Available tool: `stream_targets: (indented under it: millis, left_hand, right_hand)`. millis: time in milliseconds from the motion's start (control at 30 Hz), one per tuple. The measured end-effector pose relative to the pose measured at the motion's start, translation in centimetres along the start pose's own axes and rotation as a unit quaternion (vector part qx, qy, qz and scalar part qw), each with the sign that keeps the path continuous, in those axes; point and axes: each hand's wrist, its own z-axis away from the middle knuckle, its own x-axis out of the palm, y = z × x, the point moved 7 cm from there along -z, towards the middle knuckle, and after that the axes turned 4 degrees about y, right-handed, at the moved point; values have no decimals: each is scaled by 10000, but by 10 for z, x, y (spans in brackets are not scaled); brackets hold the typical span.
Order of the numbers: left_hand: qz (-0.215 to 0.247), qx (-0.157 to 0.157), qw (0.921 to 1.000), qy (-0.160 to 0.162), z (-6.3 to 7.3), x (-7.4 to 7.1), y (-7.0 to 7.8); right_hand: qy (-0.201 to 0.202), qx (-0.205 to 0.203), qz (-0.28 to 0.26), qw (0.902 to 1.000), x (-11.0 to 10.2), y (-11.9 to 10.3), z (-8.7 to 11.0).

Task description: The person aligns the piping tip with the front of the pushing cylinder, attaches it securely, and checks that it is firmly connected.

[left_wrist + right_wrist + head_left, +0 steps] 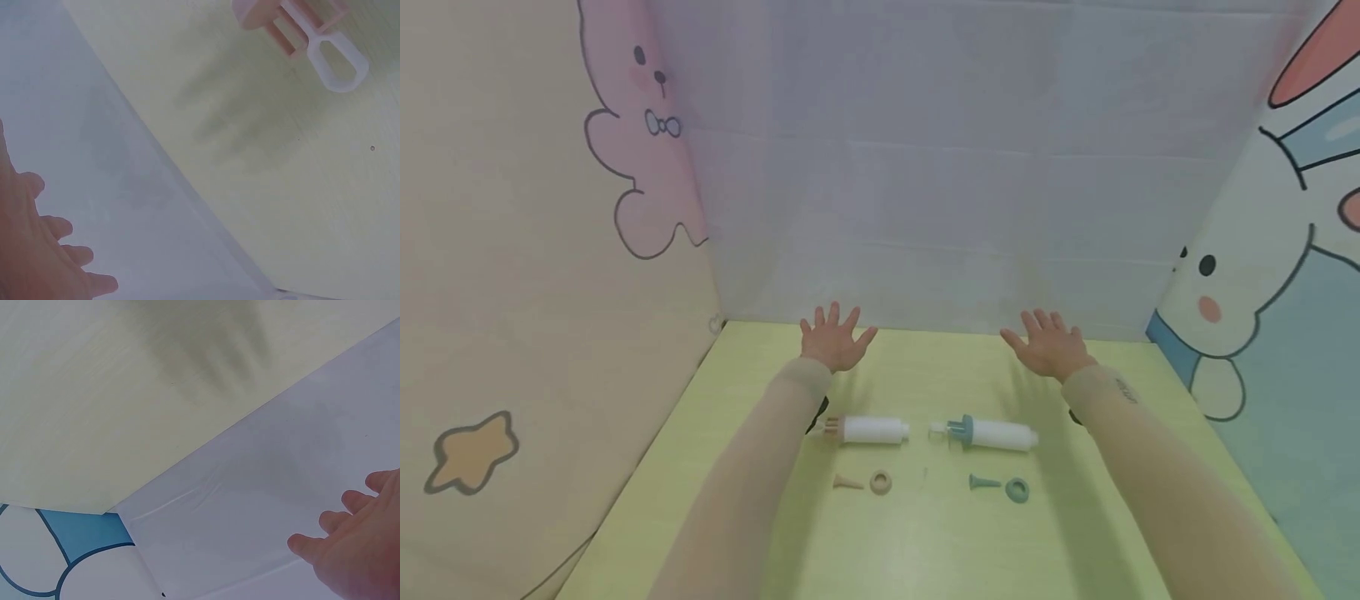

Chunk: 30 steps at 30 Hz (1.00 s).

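Observation:
Fingers spread, my left hand [835,342] hovers over the far left of the table with nothing in it. My right hand [1048,343] is held out the same way at the far right, also holding nothing. Nearer to me than the left hand lies a white tube with a pinkish-brown slotted end [875,430]; that end and its white loop [338,62] show in the left wrist view. A similar white tube with a blue-green collar [1000,434] lies to its right. Neither hand touches these tubes.
On the pale yellow table [895,554] lie a beige peg [847,482], a beige ring [881,482], a blue-green peg [984,482] and a blue-green ring [1017,490]. A small clear piece [925,477] is hard to make out. A pale curtain [880,167] hangs behind.

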Motion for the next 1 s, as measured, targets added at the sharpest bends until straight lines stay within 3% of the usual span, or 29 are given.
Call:
stream_targets:
  millis: [633, 833, 1000]
  left_hand:
    - [-61, -82, 9999, -100, 13, 11, -26]
    - [16, -103, 9997, -237, 17, 19, -33]
    - [302, -28, 9994, -157, 20, 25, -35]
  right_hand:
    - [-14, -203, 150, 9997, 7, -11, 0]
    - [93, -455, 76, 9989, 12, -32, -3]
    - [214, -735, 60, 9970, 15, -55, -1]
